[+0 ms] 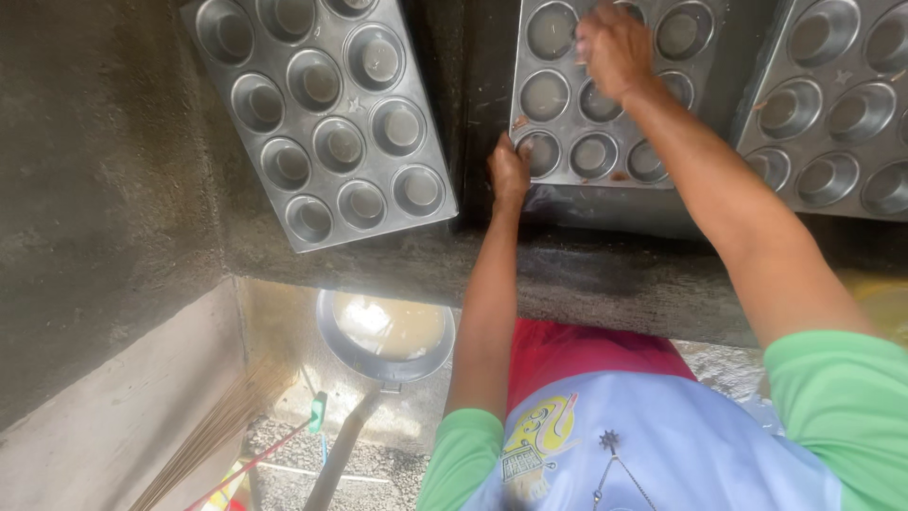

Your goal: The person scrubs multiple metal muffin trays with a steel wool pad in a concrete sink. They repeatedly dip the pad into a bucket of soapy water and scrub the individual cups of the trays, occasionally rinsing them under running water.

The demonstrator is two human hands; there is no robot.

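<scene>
On the far left a metal muffin tray (326,118) lies at an angle on the dark concrete counter (113,170), its round cups bare and holding nothing that shows. Below the counter edge a frying pan (388,331) sits on the ground with pale liquid pooled in it, a straw broom (213,431) leaning near its handle. In the middle, the left hand (509,172) pinches the lower left corner of a second muffin tray (586,104), thumb on top and fingers closed around the rim; this tray's cups look smeared, with brownish bits along the rim. The right hand (615,47) rests over the upper cups of that same tray, fingers curled downward; whether it grips anything I cannot tell. At the right edge a third muffin tray (837,104) lies beside it, cups bare.
</scene>
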